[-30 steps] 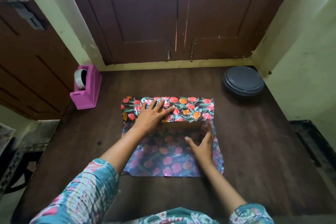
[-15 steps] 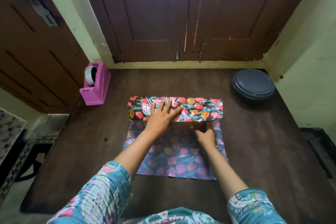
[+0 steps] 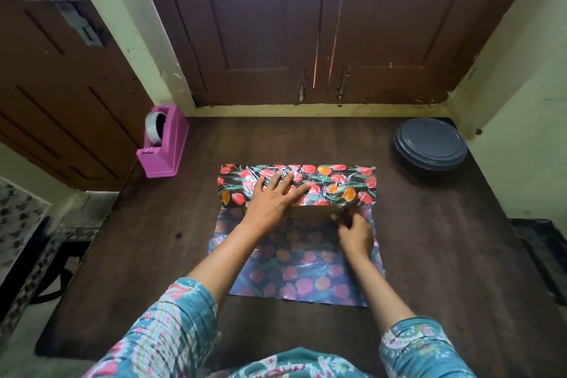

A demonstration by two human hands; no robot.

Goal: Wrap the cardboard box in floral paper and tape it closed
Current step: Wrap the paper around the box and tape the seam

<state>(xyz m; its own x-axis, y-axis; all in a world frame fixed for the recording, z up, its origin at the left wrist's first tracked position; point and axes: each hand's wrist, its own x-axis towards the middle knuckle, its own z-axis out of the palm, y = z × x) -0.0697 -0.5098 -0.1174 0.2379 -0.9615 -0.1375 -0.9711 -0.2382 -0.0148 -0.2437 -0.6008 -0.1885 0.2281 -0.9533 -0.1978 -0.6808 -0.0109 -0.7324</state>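
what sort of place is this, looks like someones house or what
Probably a room in a home: a dark wooden table pushed into a corner against old wooden double doors, pale painted walls with chipped patches, and stacked grey plates at the table's far right.

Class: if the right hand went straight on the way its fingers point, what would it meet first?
The right hand would meet the cardboard box, its bare near side, just ahead; whether they touch is unclear.

Left hand (image 3: 273, 202) lies flat, fingers spread; right hand (image 3: 356, 233) has fingers curled.
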